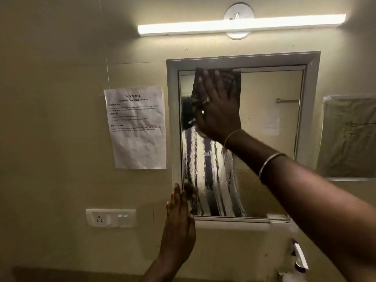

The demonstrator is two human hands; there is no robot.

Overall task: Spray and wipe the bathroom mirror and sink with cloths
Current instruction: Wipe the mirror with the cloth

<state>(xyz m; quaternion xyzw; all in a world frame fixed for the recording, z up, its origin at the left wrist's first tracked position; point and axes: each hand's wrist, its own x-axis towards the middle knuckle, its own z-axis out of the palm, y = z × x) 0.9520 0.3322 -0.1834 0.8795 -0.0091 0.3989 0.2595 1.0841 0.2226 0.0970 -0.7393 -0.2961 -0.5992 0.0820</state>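
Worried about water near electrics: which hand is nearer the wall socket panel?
Left. The left hand is just right of the socket panel; the right hand presses the cloth high on the mirror, well above it.

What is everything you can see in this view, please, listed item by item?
mirror: one, grey-framed, wet streaks low on the glass, centre of wall.
cloth: one, dark checked, on upper glass under right hand.
light bar: one, white, lit, above mirror.
printed sheet: one, white, left of mirror.
switch plate: one, white, below the sheet.
plastic sleeve: one, clear, right of mirror.
spray bottle: one, white and purple, bottom right, partly seen.
right hand: flat, pressing cloth on glass.
left hand: flat, at frame's lower left corner.
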